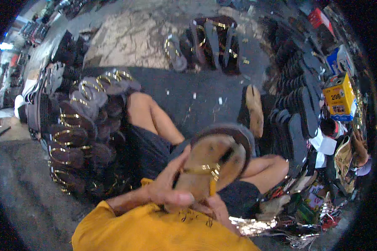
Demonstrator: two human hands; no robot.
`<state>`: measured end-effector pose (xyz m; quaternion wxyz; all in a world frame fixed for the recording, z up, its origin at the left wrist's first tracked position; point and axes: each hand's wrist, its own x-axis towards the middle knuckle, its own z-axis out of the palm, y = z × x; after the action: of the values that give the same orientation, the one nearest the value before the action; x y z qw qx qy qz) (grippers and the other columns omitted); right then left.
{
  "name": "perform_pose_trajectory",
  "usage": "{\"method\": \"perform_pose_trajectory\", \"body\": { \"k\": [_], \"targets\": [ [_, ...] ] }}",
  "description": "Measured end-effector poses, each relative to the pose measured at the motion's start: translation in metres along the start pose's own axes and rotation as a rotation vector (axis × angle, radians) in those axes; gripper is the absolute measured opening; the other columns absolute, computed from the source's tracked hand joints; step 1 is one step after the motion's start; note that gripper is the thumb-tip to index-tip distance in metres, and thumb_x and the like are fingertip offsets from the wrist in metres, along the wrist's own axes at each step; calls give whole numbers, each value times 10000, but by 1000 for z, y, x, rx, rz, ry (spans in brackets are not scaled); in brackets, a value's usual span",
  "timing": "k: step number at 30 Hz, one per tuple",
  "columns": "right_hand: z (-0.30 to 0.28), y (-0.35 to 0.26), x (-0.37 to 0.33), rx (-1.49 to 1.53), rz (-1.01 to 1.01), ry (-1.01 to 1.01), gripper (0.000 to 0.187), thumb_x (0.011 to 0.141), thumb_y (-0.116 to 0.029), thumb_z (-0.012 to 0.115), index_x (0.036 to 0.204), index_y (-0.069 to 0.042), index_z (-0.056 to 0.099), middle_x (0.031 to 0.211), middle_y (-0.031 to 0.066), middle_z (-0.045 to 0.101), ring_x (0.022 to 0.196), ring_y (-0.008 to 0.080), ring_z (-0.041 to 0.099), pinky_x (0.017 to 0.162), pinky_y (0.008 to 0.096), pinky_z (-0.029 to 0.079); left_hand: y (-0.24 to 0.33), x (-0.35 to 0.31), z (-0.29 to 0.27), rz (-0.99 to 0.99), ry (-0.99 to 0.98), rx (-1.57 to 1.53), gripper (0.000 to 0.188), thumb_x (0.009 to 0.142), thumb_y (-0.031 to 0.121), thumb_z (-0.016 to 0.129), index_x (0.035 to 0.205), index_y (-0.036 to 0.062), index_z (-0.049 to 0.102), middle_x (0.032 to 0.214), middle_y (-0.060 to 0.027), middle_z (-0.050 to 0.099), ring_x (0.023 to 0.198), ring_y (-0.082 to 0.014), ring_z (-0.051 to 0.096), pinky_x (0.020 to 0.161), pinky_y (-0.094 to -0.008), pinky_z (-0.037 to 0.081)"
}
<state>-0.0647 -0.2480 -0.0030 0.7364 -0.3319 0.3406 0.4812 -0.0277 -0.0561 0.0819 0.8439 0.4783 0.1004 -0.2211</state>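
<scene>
Before my chest, a thong sandal (pixel 219 152) is held up close, blurred, with a tan foot-shaped last on its dark sole and a gold strap across it. My left hand (pixel 165 186) grips its near left side, thumb across the last. My right hand (pixel 219 210) is closed at the near right side, its fingers partly hidden. A narrow yellow piece (pixel 213 187) stands up from the fingers of that hand; its kind is unclear. Past my right knee, another tan foot-shaped last (pixel 254 111) lies against a dark sole.
Gold-strapped dark sandals (pixel 69 138) are piled at my left; grey ones (pixel 88 94) lie farther back. More sandals (pixel 215 44) lie ahead on the dark mat (pixel 188 98). Stacked dark soles (pixel 295 115) line the right, beside a yellow box (pixel 339 97) and scraps. Shiny strips (pixel 255 226) lie near right.
</scene>
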Motion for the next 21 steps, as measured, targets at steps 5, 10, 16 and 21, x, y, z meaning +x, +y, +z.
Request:
{"method": "perform_pose_trajectory", "body": {
  "k": [5, 10, 16, 21],
  "targets": [
    [5, -2, 31, 279, 83, 165, 311, 1060, -442, 656, 1058, -131, 643, 881, -3, 679, 652, 128, 641, 576, 292, 560, -31, 32, -4, 32, 223, 383, 1173, 824, 445, 889, 1618, -124, 240, 1543, -304, 486, 1486, -350, 466, 1252, -399, 360],
    [8, -17, 21, -173, -861, 80, 528, 1072, -327, 639, 1483, -26, 502, 1352, 175, 621, 1026, 245, 725, 904, 418, 606, -22, 61, -10, 95, 298, 467, 902, 910, 459, 823, 1472, -102, 397, 1370, -256, 578, 1307, -314, 589, 1113, -407, 490],
    [-5, -37, 21, -371, -767, -179, 1082, 800, -292, 922, 1640, -19, 296, 1534, 159, 488, 1455, 310, 484, 1184, 505, 456, -11, 61, -19, 109, 221, 674, 502, 1063, 381, 688, 1326, -35, 589, 1133, -134, 690, 1107, -206, 666, 946, -360, 552],
    [18, -57, -38, 81, -433, -345, 1154, 687, -277, 832, 1653, 4, 267, 1550, 194, 500, 1405, 331, 539, 1147, 461, 486, -11, 43, -45, 396, -80, 980, 406, 1146, 335, 573, 930, -8, 591, 791, -33, 519, 676, -151, 481, 607, -369, 432]
  ]
}}
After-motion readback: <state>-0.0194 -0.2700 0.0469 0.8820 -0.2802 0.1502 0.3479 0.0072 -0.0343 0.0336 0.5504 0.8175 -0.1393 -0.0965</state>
